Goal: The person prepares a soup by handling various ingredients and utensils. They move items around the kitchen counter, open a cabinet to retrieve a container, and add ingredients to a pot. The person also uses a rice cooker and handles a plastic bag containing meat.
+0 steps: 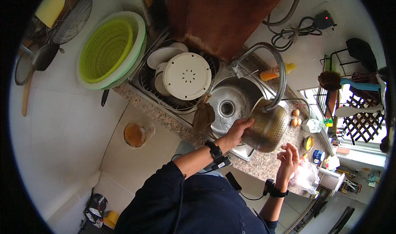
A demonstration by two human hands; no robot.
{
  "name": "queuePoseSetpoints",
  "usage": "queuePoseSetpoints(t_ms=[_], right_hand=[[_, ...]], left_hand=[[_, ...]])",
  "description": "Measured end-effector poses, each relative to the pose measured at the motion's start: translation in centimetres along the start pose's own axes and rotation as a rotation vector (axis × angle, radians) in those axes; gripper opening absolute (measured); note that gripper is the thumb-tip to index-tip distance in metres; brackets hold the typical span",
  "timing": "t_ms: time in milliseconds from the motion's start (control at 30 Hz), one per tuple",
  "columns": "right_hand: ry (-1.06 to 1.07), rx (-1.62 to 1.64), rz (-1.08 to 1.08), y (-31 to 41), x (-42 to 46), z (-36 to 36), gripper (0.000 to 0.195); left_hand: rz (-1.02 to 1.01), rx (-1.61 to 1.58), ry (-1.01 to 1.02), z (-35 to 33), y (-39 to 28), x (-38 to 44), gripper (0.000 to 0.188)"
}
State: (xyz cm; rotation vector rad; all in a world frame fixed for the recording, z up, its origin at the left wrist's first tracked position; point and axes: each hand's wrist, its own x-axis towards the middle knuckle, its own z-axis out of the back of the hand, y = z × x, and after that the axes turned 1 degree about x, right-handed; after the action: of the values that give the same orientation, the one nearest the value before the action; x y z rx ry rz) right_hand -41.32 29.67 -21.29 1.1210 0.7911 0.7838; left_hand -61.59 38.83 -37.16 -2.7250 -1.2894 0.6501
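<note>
My left hand [238, 129] grips a golden, hammered metal pot [268, 130] near its rim. The pot is tilted over the right side of the round steel sink [221, 124], its dimpled wall towards me. Over it curves the metal faucet [281, 67], its spout end close to the pot's upper side. Whether water runs is hard to tell. My right hand [289, 158] is raised just right of the pot, apart from it, holding nothing, with fingers loosely bent. On the sink's left edge lies a brown, wrinkled item [204, 116], perhaps a cloth or scrubber.
Left of the sink, a dish rack [144, 93] holds white dishes and an upturned white perforated piece [187, 76]. An orange bottle [269, 74] stands behind the faucet. Three eggs [296, 113], a small yellow-filled bowl [308, 143] and a plastic bag [304, 176] lie along the right counter.
</note>
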Motion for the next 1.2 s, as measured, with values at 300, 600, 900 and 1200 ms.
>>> queuePoseSetpoints(t_ms=[300,600,900,1200], right_hand=[[-0.015,-0.038,-0.158,-1.0,-1.5,3.2,0.05],[0.375,0.042,-0.705,-5.0,-3.9,11.4,0.11],[0.105,0.387,-0.826,-13.2,-6.7,13.7,0.042],[0.033,0.565,-0.671,-16.6,-2.7,13.8,0.042]], left_hand=[[-0.097,0.546,0.088,-3.4,1.2,-2.2,0.032],[-0.602,1.66,0.621,-9.1,6.4,-6.1,0.008],[-0.723,2.058,1.11,-10.2,11.9,-4.3,0.013],[-0.625,1.854,0.618,-10.6,5.1,-6.2,0.043]])
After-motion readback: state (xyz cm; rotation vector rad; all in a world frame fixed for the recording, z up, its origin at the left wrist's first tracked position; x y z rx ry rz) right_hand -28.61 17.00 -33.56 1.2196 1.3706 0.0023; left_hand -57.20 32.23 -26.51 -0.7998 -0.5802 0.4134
